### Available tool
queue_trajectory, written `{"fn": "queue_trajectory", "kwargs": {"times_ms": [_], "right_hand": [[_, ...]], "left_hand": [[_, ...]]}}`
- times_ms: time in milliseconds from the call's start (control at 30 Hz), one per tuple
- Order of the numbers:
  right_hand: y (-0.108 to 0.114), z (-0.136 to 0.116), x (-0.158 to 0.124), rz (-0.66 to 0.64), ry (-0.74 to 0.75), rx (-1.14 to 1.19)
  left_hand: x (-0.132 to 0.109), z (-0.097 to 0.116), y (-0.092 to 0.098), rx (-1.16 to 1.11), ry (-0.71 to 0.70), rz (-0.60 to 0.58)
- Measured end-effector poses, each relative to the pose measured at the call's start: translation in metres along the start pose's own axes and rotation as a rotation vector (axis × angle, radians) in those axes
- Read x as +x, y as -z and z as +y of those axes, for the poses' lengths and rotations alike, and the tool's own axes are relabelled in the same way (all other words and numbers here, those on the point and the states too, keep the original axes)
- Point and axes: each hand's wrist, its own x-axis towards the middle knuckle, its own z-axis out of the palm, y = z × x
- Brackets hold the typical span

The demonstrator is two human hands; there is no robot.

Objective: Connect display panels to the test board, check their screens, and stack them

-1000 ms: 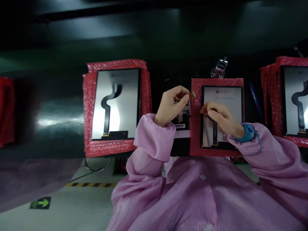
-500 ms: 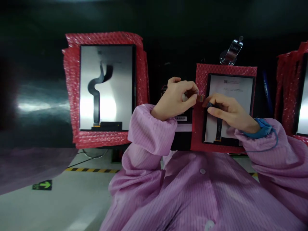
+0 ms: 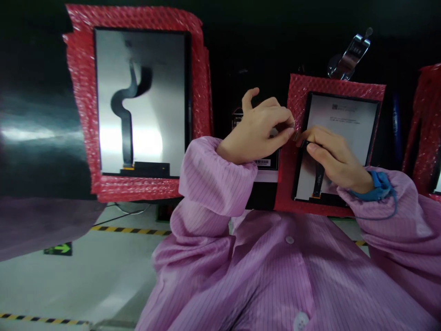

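A display panel (image 3: 354, 133) lies on a sheet of red bubble wrap (image 3: 295, 92), with a black ribbon cable (image 3: 319, 180) rising from its lower edge. My right hand (image 3: 339, 158) is over the panel, thumb and fingers pinched on the cable's upper end. A blue wrist strap (image 3: 379, 186) circles that wrist. Just left of it, my left hand (image 3: 258, 131) is closed, thumb and forefinger together at the small connector tip (image 3: 295, 135). What those fingers hold is too small to make out. Beneath the left hand is a dark board with a white barcode label (image 3: 263, 162).
A second display panel (image 3: 144, 133) with a curled ribbon cable (image 3: 127, 133) rests on stacked red bubble wrap (image 3: 81, 82) at left. A shiny metal clip (image 3: 351, 57) stands behind the right panel. A blue pen (image 3: 397, 124) and more bubble wrap (image 3: 418, 133) lie at right.
The camera view has shifted, so the panels appear farther apart and slightly higher. Both hands stay together near the connector, still pinched, with the gap between them a little smaller.
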Motion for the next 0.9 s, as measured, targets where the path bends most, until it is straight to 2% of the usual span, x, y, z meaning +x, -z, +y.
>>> {"fn": "queue_trajectory", "kwargs": {"times_ms": [133,367,500,600,700,800,900], "right_hand": [[-0.003,0.001,0.003,0.04,0.075,-0.146],[-0.005,0.001,0.007,0.049,0.049,-0.185],[-0.005,0.001,0.007,0.043,0.055,-0.195],[-0.004,0.0,0.006,0.028,0.039,-0.207],[-0.004,-0.001,0.006,0.015,0.027,-0.218],[-0.005,-0.001,0.006,0.007,0.036,-0.217],[-0.005,0.0,0.005,0.01,0.043,-0.198]], "left_hand": [[-0.001,0.004,0.001,-0.039,0.015,0.007],[-0.001,-0.001,-0.001,-0.117,0.033,-0.003],[-0.002,-0.02,-0.012,-0.331,0.167,0.127],[-0.003,-0.031,-0.018,-0.318,0.149,0.141],[-0.003,-0.034,-0.019,-0.318,0.156,0.138],[-0.003,-0.034,-0.02,-0.457,0.253,0.202],[-0.003,-0.036,-0.022,-0.56,0.311,0.209]]}}
